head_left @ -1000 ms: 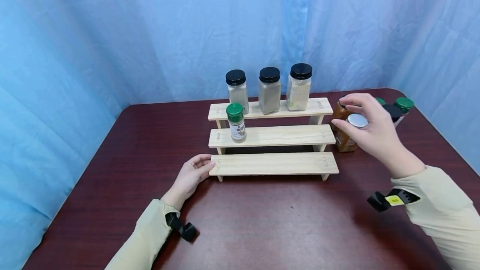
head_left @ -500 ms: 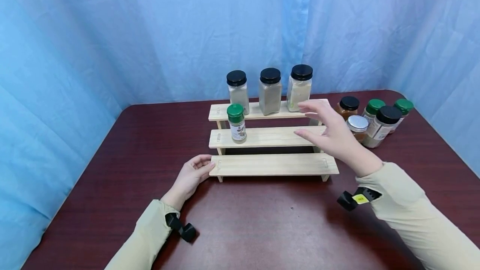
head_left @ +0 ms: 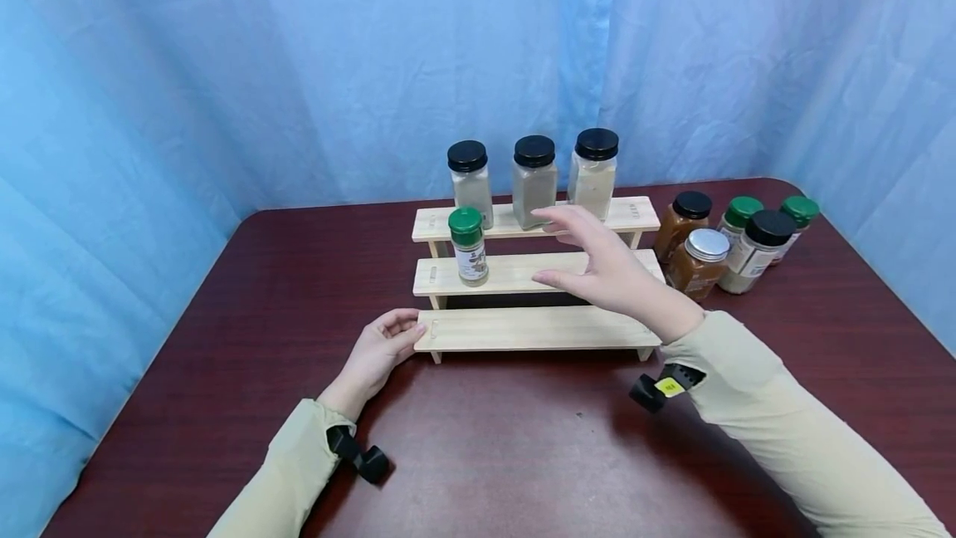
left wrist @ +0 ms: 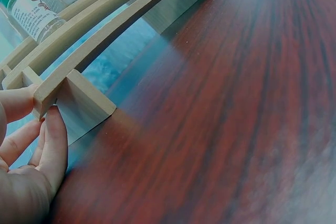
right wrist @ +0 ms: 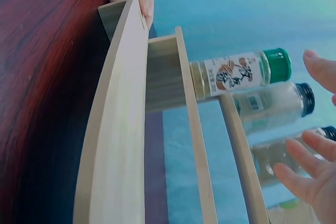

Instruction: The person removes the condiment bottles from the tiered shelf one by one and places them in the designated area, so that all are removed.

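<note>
A three-tier wooden spice rack (head_left: 538, 329) stands on the table, its lowest board at the front. My left hand (head_left: 377, 353) pinches that board's left end, thumb above and fingers beneath, as the left wrist view shows. Over the middle tier hovers my right hand (head_left: 608, 268), thumb and fingers spread, holding nothing. A green-capped spice jar (head_left: 470, 260) stands upright at the middle tier's left end; its printed label (right wrist: 228, 73) shows in the right wrist view. Along the top tier are three black-lidded jars (head_left: 534, 189), the rightmost partly behind my right hand.
Right of the rack, several jars stand close together on the dark red table (head_left: 314, 272): a silver-lidded brown jar (head_left: 698, 268), a black-lidded brown jar (head_left: 675, 227), a black-lidded labelled jar (head_left: 750, 260) and green-capped ones (head_left: 799, 214). Blue curtains (head_left: 373, 65) hang behind.
My right hand has moved left, from beside the jars at the right to over the rack's middle tier, with its fingers still spread. The left hand keeps its hold on the rack.
</note>
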{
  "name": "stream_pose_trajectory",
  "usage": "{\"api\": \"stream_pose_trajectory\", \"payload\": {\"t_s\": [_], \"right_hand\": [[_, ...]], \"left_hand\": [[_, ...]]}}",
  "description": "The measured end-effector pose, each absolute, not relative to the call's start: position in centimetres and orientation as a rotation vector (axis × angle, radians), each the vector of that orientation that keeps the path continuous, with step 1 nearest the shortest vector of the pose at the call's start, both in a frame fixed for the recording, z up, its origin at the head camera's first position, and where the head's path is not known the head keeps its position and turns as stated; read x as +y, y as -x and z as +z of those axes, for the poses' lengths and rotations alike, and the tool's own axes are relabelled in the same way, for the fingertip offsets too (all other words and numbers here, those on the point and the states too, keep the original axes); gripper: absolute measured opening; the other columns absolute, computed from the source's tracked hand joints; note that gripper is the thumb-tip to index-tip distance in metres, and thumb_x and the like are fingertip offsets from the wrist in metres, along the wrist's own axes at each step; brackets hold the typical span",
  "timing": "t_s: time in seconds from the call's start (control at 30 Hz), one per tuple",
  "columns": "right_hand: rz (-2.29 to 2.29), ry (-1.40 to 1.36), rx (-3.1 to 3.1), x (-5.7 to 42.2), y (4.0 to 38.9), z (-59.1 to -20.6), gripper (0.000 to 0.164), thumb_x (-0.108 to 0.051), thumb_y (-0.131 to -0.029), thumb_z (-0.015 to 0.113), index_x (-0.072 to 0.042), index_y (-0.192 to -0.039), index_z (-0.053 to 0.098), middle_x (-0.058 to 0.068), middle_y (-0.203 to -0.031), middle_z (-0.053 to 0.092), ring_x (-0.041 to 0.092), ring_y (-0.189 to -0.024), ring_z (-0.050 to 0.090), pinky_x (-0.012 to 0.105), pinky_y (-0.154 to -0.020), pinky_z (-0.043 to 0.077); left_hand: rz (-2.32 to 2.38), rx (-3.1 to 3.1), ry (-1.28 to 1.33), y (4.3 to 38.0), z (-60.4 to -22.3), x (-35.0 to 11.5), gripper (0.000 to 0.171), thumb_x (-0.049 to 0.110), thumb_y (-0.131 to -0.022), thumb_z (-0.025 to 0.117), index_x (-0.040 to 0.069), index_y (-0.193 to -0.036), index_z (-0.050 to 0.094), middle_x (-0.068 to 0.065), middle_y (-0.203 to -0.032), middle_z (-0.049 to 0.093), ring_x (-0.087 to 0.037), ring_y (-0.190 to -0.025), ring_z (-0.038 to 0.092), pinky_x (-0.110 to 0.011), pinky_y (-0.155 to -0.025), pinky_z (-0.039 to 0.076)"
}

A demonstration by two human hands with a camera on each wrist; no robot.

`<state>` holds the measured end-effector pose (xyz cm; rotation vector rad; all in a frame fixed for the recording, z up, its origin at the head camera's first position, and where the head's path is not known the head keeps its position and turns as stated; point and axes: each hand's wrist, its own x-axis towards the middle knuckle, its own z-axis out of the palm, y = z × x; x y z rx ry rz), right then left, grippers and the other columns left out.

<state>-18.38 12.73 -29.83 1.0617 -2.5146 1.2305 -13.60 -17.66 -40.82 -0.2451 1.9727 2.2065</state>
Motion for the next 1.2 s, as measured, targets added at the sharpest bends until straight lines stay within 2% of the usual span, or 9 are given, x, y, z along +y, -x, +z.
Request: {"api": "stream_pose_trajectory", "payload": {"t_s": [0.77, 1.2], "right_hand": [[1.341, -1.173, -2.497, 7.9, 19.6, -30.6, 0.072, -0.014, -0.080, 0.077, -0.009, -0.141, 0.040, 0.014, -0.141, 0.040, 0.028, -0.127, 0.043, 0.043, -0.104, 0.041], [1.428, -1.143, -2.549, 6.7, 19.7, -31.4, 0.073, -0.013, -0.081, 0.075, -0.011, -0.143, 0.036, 0.013, -0.141, 0.039, 0.029, -0.124, 0.047, 0.041, -0.103, 0.043]], "left_hand": [[2.199, 1.970, 0.244, 13.8, -41.0, -17.8, 0.027, -0.003, -0.092, 0.054, -0.005, -0.118, 0.051, 0.005, -0.084, 0.057, -0.003, -0.074, 0.059, -0.016, -0.068, 0.051], [2.179, 1.984, 0.256, 13.7, -41.1, -17.7, 0.028, -0.002, -0.092, 0.055, -0.006, -0.119, 0.050, 0.005, -0.084, 0.056, -0.003, -0.074, 0.059, -0.015, -0.067, 0.051]]}}
